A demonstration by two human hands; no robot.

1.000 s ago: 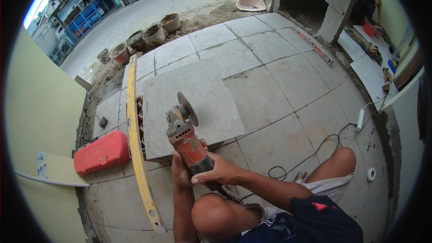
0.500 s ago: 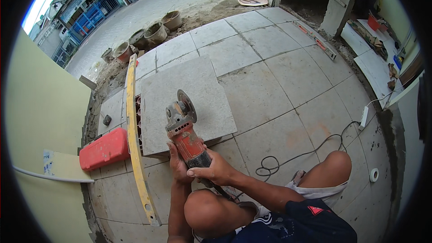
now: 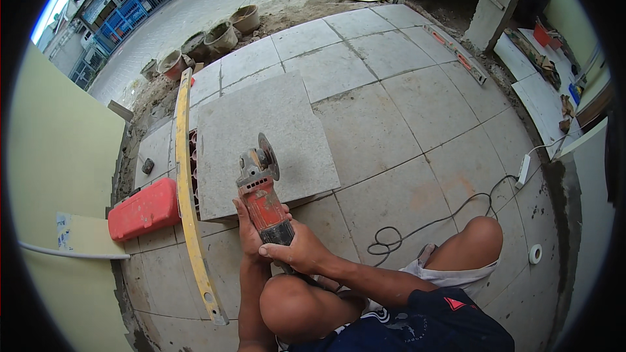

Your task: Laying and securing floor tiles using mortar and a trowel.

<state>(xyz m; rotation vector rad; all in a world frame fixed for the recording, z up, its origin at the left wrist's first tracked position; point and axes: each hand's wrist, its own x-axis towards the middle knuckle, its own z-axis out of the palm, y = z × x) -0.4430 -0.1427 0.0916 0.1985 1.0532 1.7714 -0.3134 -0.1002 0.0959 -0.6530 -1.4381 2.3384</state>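
Note:
Both my hands are closed around a red and black angle grinder. My left hand wraps its body from the left side. My right hand grips the black rear part, thumb lying across the top. The grinder's cutting disc stands on edge above a large grey tile, apart from its surface as far as I can tell. That tile rests raised over the floor, with a dark gap and reddish round shapes showing under its left edge. A long yellow spirit level lies along that side.
A red plastic case sits left of the level, near the wall. The black cord loops across the tiled floor to a white power strip. Another level lies far right. Several buckets line the far edge. A tape roll lies right.
The view has shifted slightly, so most things sit a little farther left. My hands keep the same hold on the grinder, whose tilt has barely changed.

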